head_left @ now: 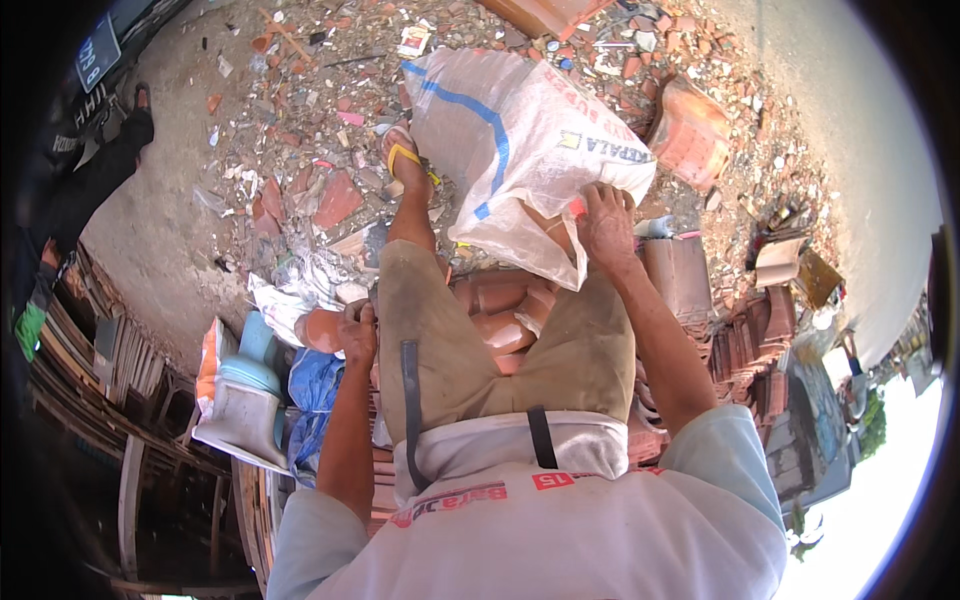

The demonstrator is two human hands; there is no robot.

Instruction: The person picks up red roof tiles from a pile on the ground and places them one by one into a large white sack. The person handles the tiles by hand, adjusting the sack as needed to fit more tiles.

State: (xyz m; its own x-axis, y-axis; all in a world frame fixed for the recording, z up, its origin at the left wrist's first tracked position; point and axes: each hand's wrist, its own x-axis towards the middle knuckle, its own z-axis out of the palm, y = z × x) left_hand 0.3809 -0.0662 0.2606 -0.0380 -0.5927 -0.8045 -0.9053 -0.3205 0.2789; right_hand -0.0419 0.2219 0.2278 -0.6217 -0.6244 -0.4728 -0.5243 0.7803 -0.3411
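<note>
Two hands are at work, each closed on something of its own. Your right hand [603, 222] has its fingers curled tight over the open mouth of a white woven sack [520, 140] with a blue stripe, gripping the bunched rim just beyond your right knee; the body of the sack bulges away from that hand, out over the rubble, and looks partly filled. Your left hand [357, 335] is clenched around the edge of a reddish clay roof tile piece [322, 330] that sits just to the outside of your left thigh, fingers wrapped over its near edge; how much of the tile is lifted clear you cannot tell from this angle. Between the two hands, below your khaki shorts [470, 350], more terracotta tiles [505, 315] lie stacked, touching one another. Beyond your left hand your foot in a yellow flip-flop [405, 155] rests on the broken tile debris [300, 170], just beside the sack. Further out past your right hand stands a larger curved orange tile [690, 130] amid the fragments, and on that hand's outer side dark tiles [750, 340] are piled in rows. Outside your left hand a pale blue plastic container [250, 375] sits near a crumpled blue sheet [315, 385].
</note>
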